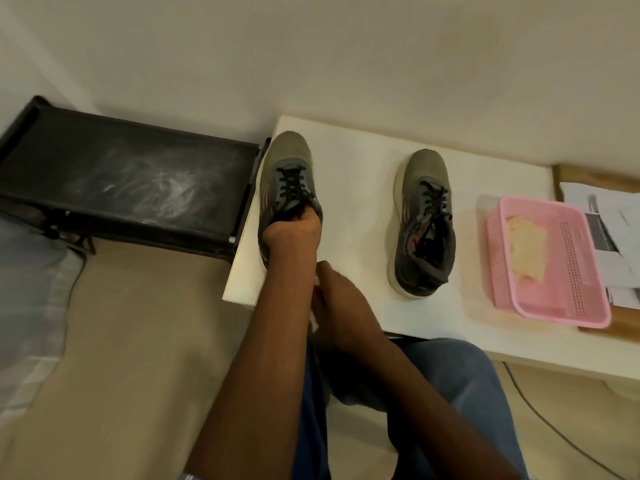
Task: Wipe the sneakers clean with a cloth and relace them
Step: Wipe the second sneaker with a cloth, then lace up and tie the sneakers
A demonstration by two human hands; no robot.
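Observation:
Two grey-green sneakers with black laces stand on a white table point(353, 161), toes pointing away from me. My left hand point(291, 232) grips the left sneaker point(289, 168) at its collar, fingers tucked into the opening, at the table's left edge. My right hand point(337, 296) is closed around a white cloth point(314, 320) at the table's front edge, just under my left forearm; only small bits of the cloth show. The right sneaker point(424, 220) sits untouched mid-table, laced, with its tongue loose.
A pink plastic basket point(568, 299) holding a yellowish cloth point(526, 249) sits right of the sneakers, with papers point(609, 230) beyond it. A dusty black rack point(131, 181) stands left of the table. A cable point(554, 424) runs across the floor.

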